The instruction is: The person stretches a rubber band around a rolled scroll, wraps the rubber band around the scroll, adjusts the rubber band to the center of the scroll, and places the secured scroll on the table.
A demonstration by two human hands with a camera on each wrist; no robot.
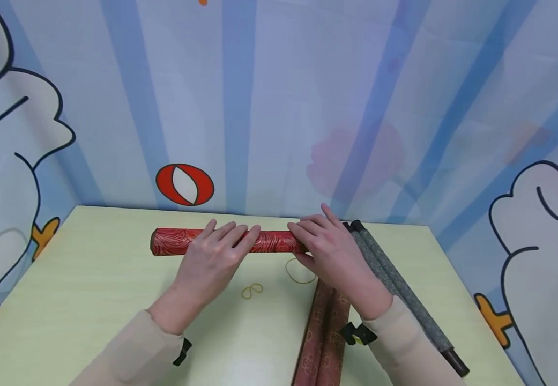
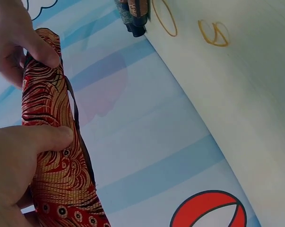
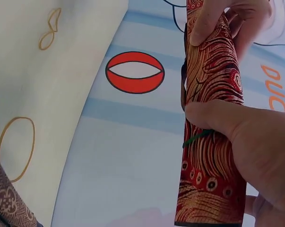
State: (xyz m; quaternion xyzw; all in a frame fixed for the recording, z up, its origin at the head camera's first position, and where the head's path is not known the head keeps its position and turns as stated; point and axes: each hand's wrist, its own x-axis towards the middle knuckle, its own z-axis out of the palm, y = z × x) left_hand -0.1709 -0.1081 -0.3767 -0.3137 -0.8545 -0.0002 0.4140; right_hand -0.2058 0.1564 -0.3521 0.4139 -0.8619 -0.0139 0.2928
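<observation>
A red cloth-covered roll [image 1: 274, 242] with a swirling gold pattern is held level above the far part of the table. My left hand [image 1: 215, 257] grips it left of its middle. Near its right end my right hand [image 1: 333, 251] grips it too. Both thumbs press along the near side, as the wrist views show. A dark strip [image 2: 75, 106] runs loosely along the roll between the hands. By the right thumb, a thin green band [image 3: 197, 137] crosses the cloth in the right wrist view.
Below the roll, a twisted yellow rubber band [image 1: 252, 290] and a rounder rubber band [image 1: 300, 282] lie on the pale table [image 1: 114, 300]. Brown patterned rolls [image 1: 321, 332] lie under the right forearm. Grey rolls [image 1: 401, 273] with dark ends lie right. A printed backdrop [image 1: 279, 107] stands behind.
</observation>
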